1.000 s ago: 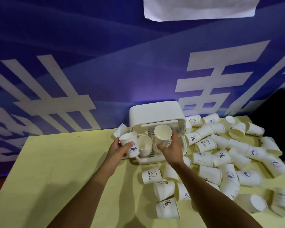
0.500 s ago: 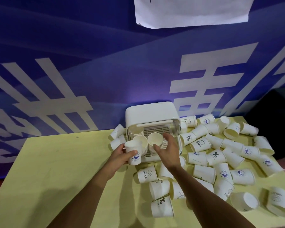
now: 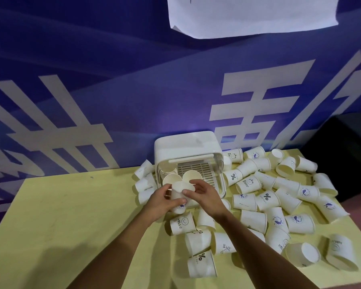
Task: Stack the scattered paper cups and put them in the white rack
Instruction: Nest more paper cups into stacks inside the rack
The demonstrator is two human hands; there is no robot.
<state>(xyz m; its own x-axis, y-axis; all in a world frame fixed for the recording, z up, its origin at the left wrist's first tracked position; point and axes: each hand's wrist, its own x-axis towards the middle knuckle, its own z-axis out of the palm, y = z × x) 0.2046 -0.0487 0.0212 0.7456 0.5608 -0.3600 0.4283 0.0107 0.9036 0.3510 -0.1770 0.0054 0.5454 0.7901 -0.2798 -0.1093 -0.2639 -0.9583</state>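
A yellow-green table (image 3: 61, 215) stands against a blue banner wall with large white characters. At the table's far edge, near the middle, sits the white rack (image 3: 186, 147), a box with a rounded hood and an open front over a slatted floor. Inside it, toward its left side, at least two cups (image 3: 191, 176) stand mouth-up; whether these are single cups or stacks cannot be told.

Most of the work appears to remain. Dozens of scattered paper cups (image 3: 267, 200) lie on their sides across the right half of the table, from the far edge to the near edge, with a few more against the rack's left wall and a cluster near the table's middle.

Just in front of the rack's opening, both hands meet around one held cup (image 3: 180, 193), upright and mouth-up. The left hand (image 3: 162, 202) wraps its side from the left, thumb across the front. The right hand (image 3: 204, 193) closes on its rim and right side with thumb and fingers. The cup is not yet in the rack.
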